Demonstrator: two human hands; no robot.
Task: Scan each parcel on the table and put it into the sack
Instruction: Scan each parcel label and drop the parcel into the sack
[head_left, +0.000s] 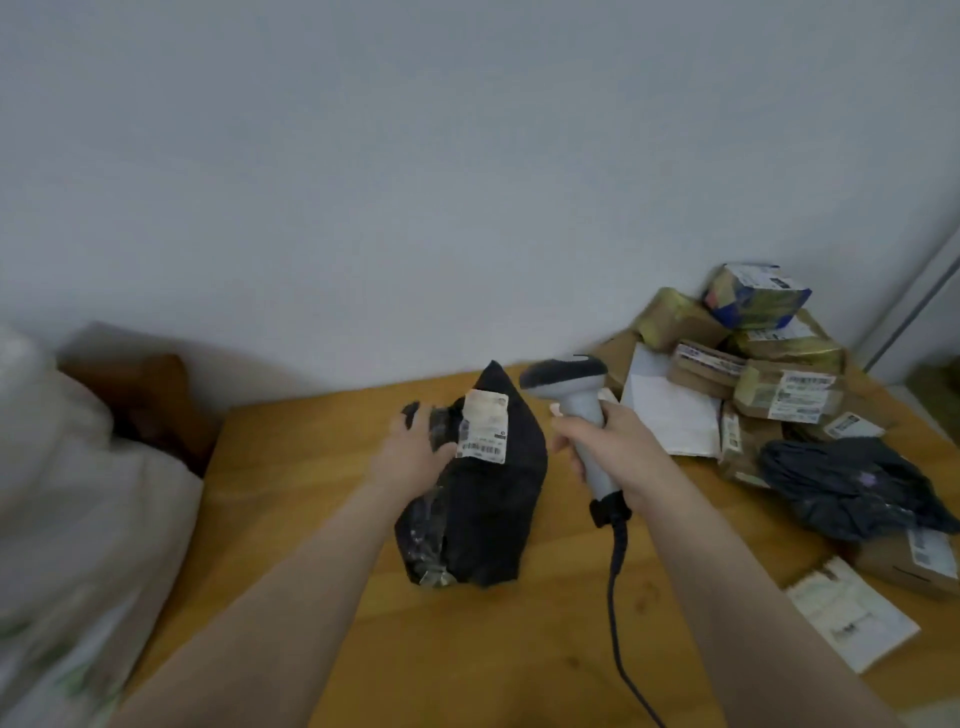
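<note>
Head view looks down at a wooden bench (311, 493) by a pale wall (467, 156). A black parcel (488, 504), a soft bag, sits in the middle of the bench. A white label (485, 426) with bar codes is stuck near its top and faces up. The left hand (415, 452) has its grip on the top left of this parcel, with the thumb just beside the label. The picture is a bit blurry there.

The right hand (613, 447) has its grip tight around the handle of a grey scanner (571, 395). The scanner head is up by the parcel's top corner, close to the label. A dark cord (618, 597) hangs from the handle and runs down toward the near edge.

At the far left is the white sack (67, 493). It is blurry, and I cannot tell what is in it.

At the right is a heap of parcels (753, 374), mostly brown boxes with labels. A blue and yellow box (756, 296) sits on top. A dark grey bag (852, 483) lies at the front of the heap. A flat white packet (852, 613) lies alone near the right edge.
</note>
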